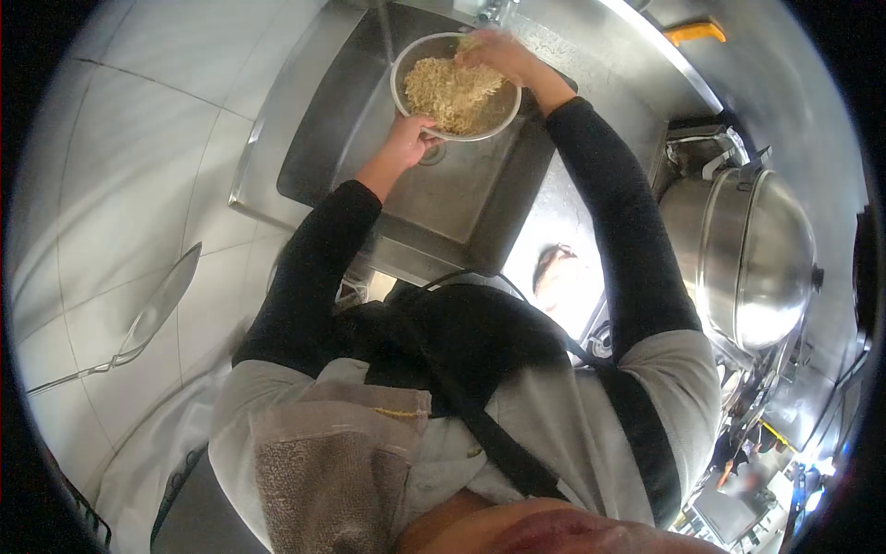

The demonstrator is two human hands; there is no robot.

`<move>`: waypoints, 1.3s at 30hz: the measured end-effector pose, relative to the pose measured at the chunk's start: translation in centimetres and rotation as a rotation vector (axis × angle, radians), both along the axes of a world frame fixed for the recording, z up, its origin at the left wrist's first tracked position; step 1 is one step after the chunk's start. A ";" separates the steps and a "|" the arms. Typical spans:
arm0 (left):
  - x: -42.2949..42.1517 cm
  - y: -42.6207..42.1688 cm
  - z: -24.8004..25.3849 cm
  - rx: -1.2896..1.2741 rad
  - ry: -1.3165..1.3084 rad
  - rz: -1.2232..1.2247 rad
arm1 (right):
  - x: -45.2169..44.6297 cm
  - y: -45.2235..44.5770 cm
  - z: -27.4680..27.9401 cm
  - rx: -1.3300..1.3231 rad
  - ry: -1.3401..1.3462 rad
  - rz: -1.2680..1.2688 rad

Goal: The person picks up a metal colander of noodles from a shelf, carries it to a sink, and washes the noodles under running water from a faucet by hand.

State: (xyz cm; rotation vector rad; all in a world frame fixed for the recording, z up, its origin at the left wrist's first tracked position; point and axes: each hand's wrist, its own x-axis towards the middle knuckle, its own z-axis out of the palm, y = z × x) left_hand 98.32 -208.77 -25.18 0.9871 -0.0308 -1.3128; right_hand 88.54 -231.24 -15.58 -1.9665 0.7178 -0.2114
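Note:
A round bowl (396,81) with a pale rim is held over the sink (434,208). Pale yellow, shredded-looking strands (452,92), perhaps bean sprouts, fill much of it. My left hand (413,138) grips the rim at the lower left, thumb on top and fingers beneath. At the upper right of the bowl, my right hand (498,57) reaches in over the rim, its fingers curled into the strands. Some of its fingertips are blurred and partly hidden by the food.
A faucet (496,11) stands behind the sink. Right of the sink, a dark item (554,268) lies on the bright steel counter (583,249). A large lidded steel pot (771,258) sits farther right. An orange-handled tool (695,33) is at the back, and white tiles (138,175) cover the left side.

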 end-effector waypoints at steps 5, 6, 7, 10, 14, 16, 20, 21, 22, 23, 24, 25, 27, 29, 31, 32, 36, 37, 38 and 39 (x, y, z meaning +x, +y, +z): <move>0.3 0.6 -1.2 -0.007 0.005 -0.069 | -1.7 -2.3 2.7 -0.561 -0.157 0.582; 0.8 0.7 -1.5 -0.019 -0.002 -0.112 | -1.4 -2.8 3.0 -0.332 0.048 0.454; 1.0 0.7 -1.6 -0.031 -0.010 -0.156 | -1.2 -3.3 3.2 -0.101 0.246 0.316; 1.0 1.4 -0.2 -0.028 -0.119 -0.193 | -0.3 -3.3 1.3 -0.376 0.052 0.322; 1.0 2.0 0.9 -0.033 -0.154 -0.154 | -1.6 -3.8 1.0 -0.378 0.461 0.383; 1.6 2.3 0.2 -0.038 -0.117 -0.104 | -1.8 -3.0 2.1 0.054 0.436 0.278; 2.0 1.4 -1.7 -0.044 -0.076 -0.030 | -0.8 -4.3 1.8 0.473 -0.043 0.191; 2.1 1.3 -1.4 -0.053 -0.090 -0.023 | -0.2 -4.1 2.1 0.535 -0.077 0.123; 1.9 1.1 -1.1 -0.058 -0.097 0.003 | -0.1 -4.1 2.4 0.597 -0.109 0.054; 1.8 1.3 -0.9 -0.058 -0.102 0.030 | -0.1 -3.9 2.6 0.688 -0.063 0.100; 1.8 1.2 -0.6 -0.062 -0.110 0.060 | -0.1 -3.9 3.0 0.777 -0.019 0.149; 2.1 1.1 -1.3 -0.064 -0.081 0.066 | 0.0 -3.7 3.6 0.865 0.025 0.199; 2.9 0.8 -3.2 -0.073 -0.022 0.076 | 0.6 -2.9 5.4 0.634 0.142 0.038; 3.3 1.3 -2.6 -0.064 -0.052 0.085 | 1.8 -1.3 7.2 0.400 0.255 -0.116; 3.5 1.5 -1.6 -0.050 -0.071 0.061 | 2.4 -0.6 8.1 0.163 0.358 -0.270; 3.5 1.5 -1.0 -0.041 -0.072 0.038 | 2.4 -0.7 7.5 0.359 0.185 -0.198; 3.1 0.6 -1.1 0.006 -0.130 -0.165 | 0.7 -0.3 6.1 0.463 0.067 0.282; 2.5 0.4 -0.8 -0.011 -0.144 -0.153 | -0.1 -0.3 6.0 0.313 0.185 0.440; 1.6 0.1 0.4 -0.028 -0.157 -0.144 | 0.7 -1.2 4.4 0.325 0.302 0.307; 0.8 -0.3 1.6 -0.049 -0.172 -0.139 | 0.4 -1.8 2.7 0.110 0.379 0.369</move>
